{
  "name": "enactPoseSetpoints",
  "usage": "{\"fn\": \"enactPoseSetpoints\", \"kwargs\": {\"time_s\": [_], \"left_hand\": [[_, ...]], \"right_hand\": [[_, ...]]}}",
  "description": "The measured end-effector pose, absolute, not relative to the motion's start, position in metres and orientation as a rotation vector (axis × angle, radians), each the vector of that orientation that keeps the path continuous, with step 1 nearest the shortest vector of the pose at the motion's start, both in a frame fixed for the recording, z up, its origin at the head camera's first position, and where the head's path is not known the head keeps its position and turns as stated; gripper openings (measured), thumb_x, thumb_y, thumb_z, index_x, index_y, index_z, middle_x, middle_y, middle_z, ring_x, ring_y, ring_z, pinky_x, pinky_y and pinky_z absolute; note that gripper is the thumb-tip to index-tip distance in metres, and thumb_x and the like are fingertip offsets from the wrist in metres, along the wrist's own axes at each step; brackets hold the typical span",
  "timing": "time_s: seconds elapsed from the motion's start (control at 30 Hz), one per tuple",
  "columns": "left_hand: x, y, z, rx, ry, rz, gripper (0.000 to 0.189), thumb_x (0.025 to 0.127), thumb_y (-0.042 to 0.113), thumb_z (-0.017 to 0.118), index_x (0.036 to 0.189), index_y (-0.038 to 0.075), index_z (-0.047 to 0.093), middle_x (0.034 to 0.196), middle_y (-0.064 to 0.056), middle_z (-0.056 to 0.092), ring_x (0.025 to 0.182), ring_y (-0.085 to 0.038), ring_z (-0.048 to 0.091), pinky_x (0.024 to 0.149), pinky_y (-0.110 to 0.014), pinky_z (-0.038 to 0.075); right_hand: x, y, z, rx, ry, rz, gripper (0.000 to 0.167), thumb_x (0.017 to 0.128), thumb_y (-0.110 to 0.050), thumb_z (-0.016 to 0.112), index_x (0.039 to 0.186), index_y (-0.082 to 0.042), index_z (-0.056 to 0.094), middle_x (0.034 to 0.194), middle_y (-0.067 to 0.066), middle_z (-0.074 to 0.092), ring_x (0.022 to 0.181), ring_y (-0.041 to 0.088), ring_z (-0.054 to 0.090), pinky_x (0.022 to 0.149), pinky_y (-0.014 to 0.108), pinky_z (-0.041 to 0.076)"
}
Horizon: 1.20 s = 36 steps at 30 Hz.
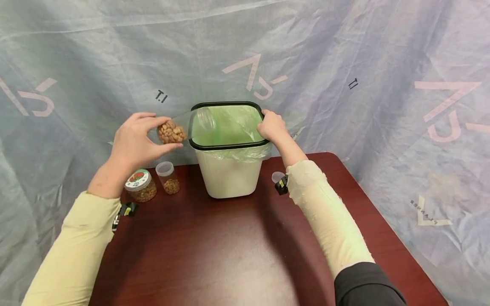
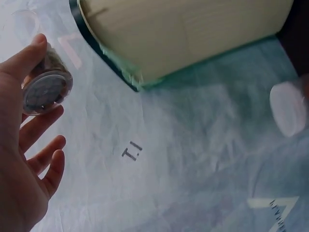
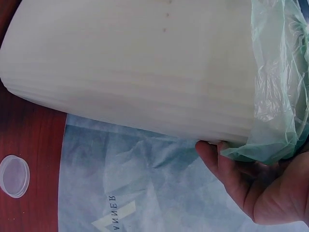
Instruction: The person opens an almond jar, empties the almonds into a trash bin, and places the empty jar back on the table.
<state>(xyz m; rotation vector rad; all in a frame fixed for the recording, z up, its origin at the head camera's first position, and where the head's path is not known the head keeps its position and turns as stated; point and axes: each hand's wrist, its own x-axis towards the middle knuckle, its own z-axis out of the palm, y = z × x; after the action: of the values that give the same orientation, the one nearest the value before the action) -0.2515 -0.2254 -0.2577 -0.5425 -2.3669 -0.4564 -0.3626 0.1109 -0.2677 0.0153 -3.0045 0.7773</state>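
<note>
Black sleeve up close; tilted clear plastic jar beyond

You have the jar pinched near its base in your left hand, thumb opposite fingers; it lies nearly level, its mouth overlapping the left side of the cream wastebasket in the head view; your right hand grips the basket's black rim at the right, where the green liner hangs over. Expect the jar to be light, its smooth walls apt to slip; the nuts, bunched at the base end, would shift its balance with any change of tilt; a hard squeeze might dent the side, so the base looks the safer hold. The liner is probably flimsy and slick; take it together with the stiffer rim.
</note>
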Motion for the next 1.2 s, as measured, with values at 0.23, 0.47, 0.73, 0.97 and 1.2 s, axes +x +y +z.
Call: {"fn": "enactPoseSetpoints", "kwargs": {"time_s": [0.23,0.47,0.73,0.97,1.2], "left_hand": [[-0.272,-0.227,-0.232,-0.514,-2.467,-0.401,0.064,0.069,0.052,0.083,0.122,0.018,0.069,0.119,-0.011,0.064,0.116,-0.029,0.053,0.079,-0.058,0.047],[-0.287,-0.229,-0.214,-0.512,-2.574,-0.334,0.068,0.072,0.059,0.078,0.126,0.020,0.066,0.122,-0.012,0.063,0.120,-0.032,0.050,0.084,-0.061,0.045],[-0.306,-0.237,-0.198,-0.518,-2.692,-0.226,0.081,0.074,0.065,0.073,0.135,0.014,0.059,0.127,-0.016,0.060,0.121,-0.038,0.046,0.092,-0.062,0.039],[-0.318,-0.241,-0.191,-0.568,-2.764,-0.113,0.085,0.073,0.069,0.070,0.137,0.013,0.057,0.131,-0.019,0.057,0.123,-0.040,0.044,0.091,-0.064,0.039],[-0.324,-0.238,-0.185,-0.588,-2.792,-0.106,0.082,0.075,0.065,0.071,0.137,0.013,0.057,0.125,-0.019,0.058,0.119,-0.040,0.045,0.088,-0.062,0.040]], "right_hand": [[-0.360,0.113,-0.267,0.043,-2.998,0.763,0.063,0.091,-0.009,0.045,0.152,-0.011,0.032,0.151,0.011,0.039,0.136,0.035,0.036,0.105,0.047,0.035],[-0.355,0.113,-0.268,0.037,-2.990,0.786,0.062,0.091,-0.010,0.045,0.152,-0.011,0.032,0.151,0.010,0.039,0.135,0.035,0.036,0.105,0.047,0.035],[-0.351,0.111,-0.268,0.022,-2.976,0.808,0.062,0.092,-0.013,0.046,0.152,-0.014,0.033,0.150,0.009,0.040,0.134,0.035,0.039,0.105,0.048,0.035],[-0.348,0.110,-0.268,0.013,-2.964,0.818,0.061,0.091,-0.013,0.047,0.152,-0.014,0.034,0.149,0.010,0.042,0.132,0.036,0.040,0.104,0.049,0.036],[-0.348,0.112,-0.269,-0.010,-2.969,0.815,0.062,0.092,-0.015,0.047,0.152,-0.015,0.034,0.149,0.009,0.041,0.133,0.035,0.039,0.106,0.048,0.034]]}}
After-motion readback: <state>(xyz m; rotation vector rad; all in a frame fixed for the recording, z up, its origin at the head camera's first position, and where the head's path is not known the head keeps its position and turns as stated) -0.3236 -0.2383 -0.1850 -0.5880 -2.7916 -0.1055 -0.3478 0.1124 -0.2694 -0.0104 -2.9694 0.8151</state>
